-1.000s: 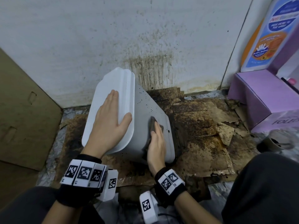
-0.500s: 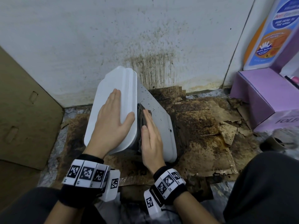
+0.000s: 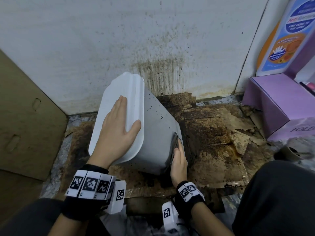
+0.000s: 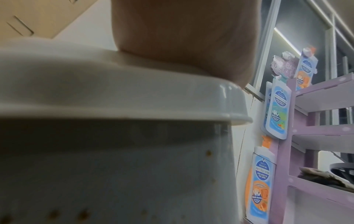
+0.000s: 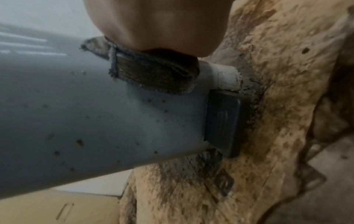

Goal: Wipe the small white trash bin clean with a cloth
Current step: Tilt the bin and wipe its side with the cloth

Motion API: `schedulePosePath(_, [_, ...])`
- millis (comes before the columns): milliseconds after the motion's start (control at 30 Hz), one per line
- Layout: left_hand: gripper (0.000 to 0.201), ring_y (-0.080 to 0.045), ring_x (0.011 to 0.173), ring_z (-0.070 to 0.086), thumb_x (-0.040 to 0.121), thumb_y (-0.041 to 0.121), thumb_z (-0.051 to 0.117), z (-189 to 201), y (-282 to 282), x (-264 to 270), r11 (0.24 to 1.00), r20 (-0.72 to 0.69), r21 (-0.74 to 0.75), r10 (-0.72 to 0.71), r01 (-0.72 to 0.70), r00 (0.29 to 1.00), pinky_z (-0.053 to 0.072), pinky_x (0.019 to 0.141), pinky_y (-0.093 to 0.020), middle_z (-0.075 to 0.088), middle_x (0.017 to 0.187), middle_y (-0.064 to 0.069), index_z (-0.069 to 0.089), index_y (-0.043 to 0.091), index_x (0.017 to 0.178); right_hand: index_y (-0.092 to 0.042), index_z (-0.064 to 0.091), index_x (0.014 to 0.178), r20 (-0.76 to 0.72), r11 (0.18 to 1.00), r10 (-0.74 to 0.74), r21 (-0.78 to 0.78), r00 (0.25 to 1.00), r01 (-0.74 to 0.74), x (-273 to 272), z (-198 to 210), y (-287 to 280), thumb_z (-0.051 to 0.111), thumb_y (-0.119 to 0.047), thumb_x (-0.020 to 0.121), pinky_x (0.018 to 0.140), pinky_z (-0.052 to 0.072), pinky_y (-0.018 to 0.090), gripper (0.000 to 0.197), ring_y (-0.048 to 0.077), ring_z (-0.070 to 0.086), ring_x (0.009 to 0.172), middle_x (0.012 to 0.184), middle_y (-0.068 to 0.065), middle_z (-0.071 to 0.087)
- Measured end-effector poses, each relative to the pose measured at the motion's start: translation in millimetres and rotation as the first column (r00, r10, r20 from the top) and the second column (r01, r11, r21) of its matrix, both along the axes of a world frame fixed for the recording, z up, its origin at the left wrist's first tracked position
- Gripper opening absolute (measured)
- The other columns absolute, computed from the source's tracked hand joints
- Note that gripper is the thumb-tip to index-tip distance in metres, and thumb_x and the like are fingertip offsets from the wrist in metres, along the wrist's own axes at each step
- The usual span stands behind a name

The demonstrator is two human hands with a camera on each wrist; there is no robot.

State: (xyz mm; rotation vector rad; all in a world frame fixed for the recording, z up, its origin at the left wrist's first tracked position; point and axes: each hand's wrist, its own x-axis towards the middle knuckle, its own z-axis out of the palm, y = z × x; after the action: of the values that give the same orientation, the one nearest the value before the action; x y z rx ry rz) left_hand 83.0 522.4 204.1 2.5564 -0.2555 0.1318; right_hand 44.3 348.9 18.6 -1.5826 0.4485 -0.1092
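The small white trash bin (image 3: 156,130) leans tilted on the floor, its side speckled with dark spots. My left hand (image 3: 117,128) lies flat on the lid (image 3: 119,92), thumb over the lid's edge; in the left wrist view the left hand (image 4: 182,30) rests on the lid (image 4: 95,91). My right hand (image 3: 178,160) presses a dark grey cloth (image 3: 175,142) flat against the bin's lower right side near the base. In the right wrist view the cloth (image 5: 153,74) sits under the right hand (image 5: 162,22), beside the bin's dark foot pedal (image 5: 224,121).
Stained, torn cardboard (image 3: 213,142) covers the floor under the bin. The wall (image 3: 153,40) behind is dirty. A brown cardboard sheet (image 3: 25,125) stands at left. At right are a purple box (image 3: 272,103), a soap display (image 3: 286,40) and a tape roll (image 3: 289,154).
My right hand has slid the cloth from up beside the lid down the bin's side to the lower end near the base. The left hand stays on the lid.
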Motion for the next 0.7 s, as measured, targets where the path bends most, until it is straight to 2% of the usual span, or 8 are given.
schedulePosePath(133, [0.086,-0.010,0.159,0.006,0.094,0.054,0.038,0,3,0,1.000,-0.006,-0.020,0.008,-0.008,1.000,0.007,0.129,-0.035,0.006,0.174,0.003,0.008,0.018,0.165,-0.020,0.032,0.161,-0.034,1.000,-0.014,0.000,0.999,0.014,5,-4,-1,0.024,-0.019,0.112,0.116,0.016,0.014,0.049,0.007,0.026,0.152,0.165,-0.007,0.033])
schedulePosePath(333, [0.085,-0.010,0.159,0.006,0.094,0.052,0.038,0,4,-1,1.000,-0.011,-0.023,0.009,-0.009,1.000,0.007,0.129,-0.034,0.006,0.174,0.003,0.008,0.018,0.165,-0.017,0.030,0.161,-0.141,0.998,-0.066,-0.010,0.988,0.065,9,-16,-10,0.023,-0.020,0.112,0.124,0.015,0.025,0.050,0.014,0.025,0.155,0.167,-0.001,0.031])
schedulePosePath(433, [0.085,-0.010,0.159,0.006,0.094,0.053,0.038,1,3,-1,1.000,-0.012,-0.020,0.008,-0.008,1.000,0.007,0.129,-0.036,0.006,0.174,0.003,0.008,0.018,0.165,-0.016,0.025,0.163,-0.233,0.998,-0.055,0.022,0.971,0.062,10,-18,-13,0.024,-0.026,0.112,0.128,0.011,0.035,0.052,0.017,0.018,0.157,0.170,0.001,0.024])
schedulePosePath(500, [0.085,-0.010,0.159,0.006,0.094,0.053,0.038,2,3,0,1.000,-0.011,-0.018,0.008,-0.009,1.000,0.007,0.129,-0.035,0.006,0.174,0.003,0.008,0.018,0.165,-0.021,0.024,0.163,-0.238,0.993,-0.060,0.081,0.969,0.081,8,-16,-12,0.032,-0.036,0.110,0.129,0.010,0.042,0.056,0.016,0.015,0.158,0.171,-0.002,0.021])
schedulePosePath(533, [0.085,-0.010,0.159,0.006,0.094,0.053,0.038,2,3,-1,1.000,-0.013,-0.017,0.008,-0.009,1.000,0.007,0.129,-0.035,0.006,0.174,0.003,0.007,0.019,0.165,-0.023,0.024,0.163,-0.230,0.989,-0.065,0.117,0.971,0.094,7,-16,-10,0.039,-0.045,0.107,0.129,0.011,0.045,0.062,0.016,0.015,0.158,0.171,-0.003,0.021])
schedulePosePath(600, [0.085,-0.011,0.159,0.005,0.094,0.053,0.037,2,4,-1,1.000,-0.013,-0.012,0.007,-0.007,1.000,0.007,0.129,-0.036,0.005,0.174,0.003,0.006,0.019,0.165,-0.027,0.027,0.162,-0.231,0.980,-0.080,0.159,0.970,0.119,8,-15,-5,0.049,-0.064,0.092,0.128,0.015,0.049,0.082,0.017,0.018,0.157,0.169,-0.005,0.024])
schedulePosePath(667, [0.085,-0.011,0.159,0.004,0.094,0.053,0.036,2,3,-2,1.000,-0.012,-0.004,0.003,-0.003,1.000,0.006,0.129,-0.035,0.004,0.174,0.003,0.005,0.018,0.165,-0.030,0.033,0.160,-0.244,0.969,-0.110,0.187,0.963,0.158,11,-21,-2,0.051,-0.070,0.077,0.127,0.021,0.050,0.095,0.019,0.026,0.155,0.167,-0.005,0.031])
schedulePosePath(700, [0.085,-0.011,0.159,0.004,0.095,0.053,0.036,2,2,-1,1.000,-0.014,0.000,0.002,-0.002,1.000,0.005,0.129,-0.034,0.003,0.174,0.002,0.005,0.018,0.165,-0.031,0.036,0.159,-0.254,0.963,-0.132,0.195,0.958,0.185,13,-23,0,0.050,-0.068,0.074,0.126,0.024,0.049,0.093,0.019,0.031,0.153,0.165,-0.005,0.035])
